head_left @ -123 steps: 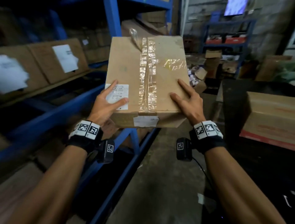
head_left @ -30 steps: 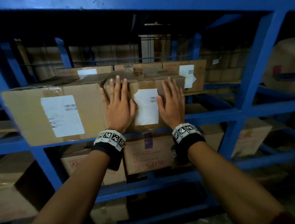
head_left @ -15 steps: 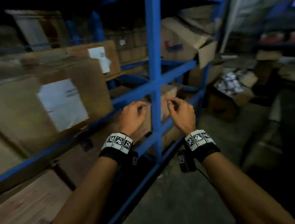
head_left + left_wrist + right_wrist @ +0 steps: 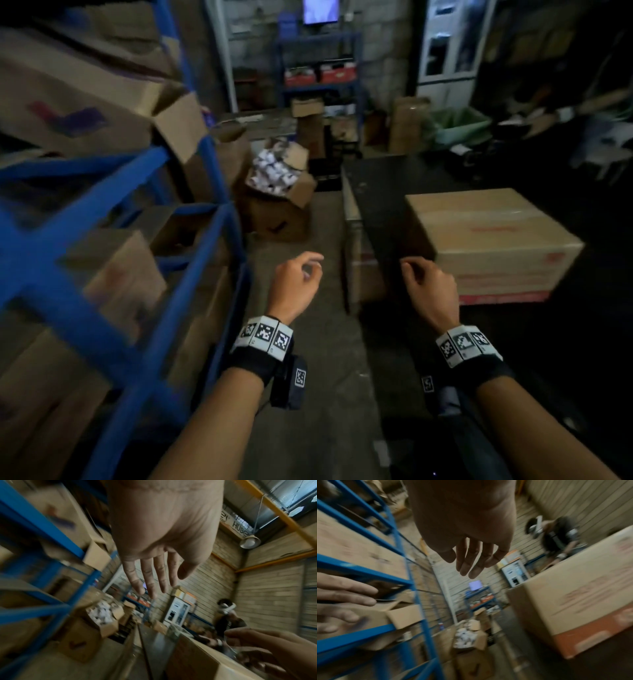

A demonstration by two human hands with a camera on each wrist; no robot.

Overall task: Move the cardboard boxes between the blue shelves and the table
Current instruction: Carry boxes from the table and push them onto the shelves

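A large cardboard box (image 4: 489,240) with a red band along its base sits on the dark table (image 4: 387,192) at the right; in the right wrist view the same box (image 4: 576,601) fills the right side. The blue shelves (image 4: 113,274) stand at the left, loaded with cardboard boxes (image 4: 113,277). My left hand (image 4: 298,281) hangs over the aisle floor, fingers loose, holding nothing. My right hand (image 4: 428,284) hovers just in front of the table box's near left corner, fingers loosely curled and empty. Both wrist views show relaxed, empty fingers (image 4: 150,580) (image 4: 471,563).
An open carton (image 4: 277,192) full of white packets sits on the floor ahead, between shelves and table. A second blue rack (image 4: 318,68) with red boxes stands at the back wall. Another person (image 4: 226,616) is beyond the table. The concrete aisle (image 4: 308,394) runs between shelves and table.
My hands have left the box pushed onto the shelf. I have turned right from the shelves toward the table, and both empty hands now float over the aisle near the table box.
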